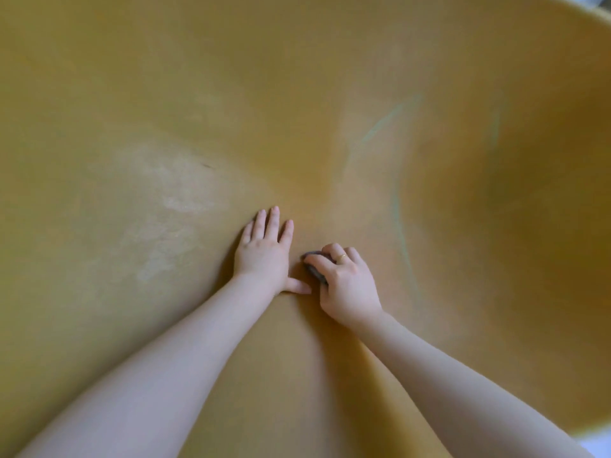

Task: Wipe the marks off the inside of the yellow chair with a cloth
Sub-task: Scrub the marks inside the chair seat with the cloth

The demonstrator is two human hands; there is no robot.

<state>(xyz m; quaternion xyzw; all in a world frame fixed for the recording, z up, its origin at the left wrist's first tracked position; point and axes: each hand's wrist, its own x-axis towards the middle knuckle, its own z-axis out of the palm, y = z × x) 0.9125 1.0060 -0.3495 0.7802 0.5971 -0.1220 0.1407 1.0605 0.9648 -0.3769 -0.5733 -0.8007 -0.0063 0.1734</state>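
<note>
Surface: inside of the yellow chair (297, 94) fills nearly the whole head view; a smooth, curved mustard-yellow shell, dished deeper toward the right; the room shows only as pale slivers at the top right and bottom right corners, beyond the chair's rim (588, 14), too little to identify.

Marks: pale whitish scuffed patch (165, 206) on the left half of the shell, with a short dark fleck at its upper edge; faint greenish streak (383, 123) right of centre, and a thin greenish curved line (401, 233) running down the slope beside the right hollow; all somewhat blurred.

Open room: broad bare shell above and to both sides of the hands; rim visible only at the right-hand corners.

Grips: left hand (264, 252) lies flat, palm down, fingers straight and slightly spread, thumb stretched toward the other hand; it holds nothing and presses on the shell. Right hand (344, 282) has fingers curled over a small dark cloth (314, 269), mostly hidden beneath them, held against the shell at lower centre, just beside the left thumb; a gold ring (342, 257) on one finger.
</note>
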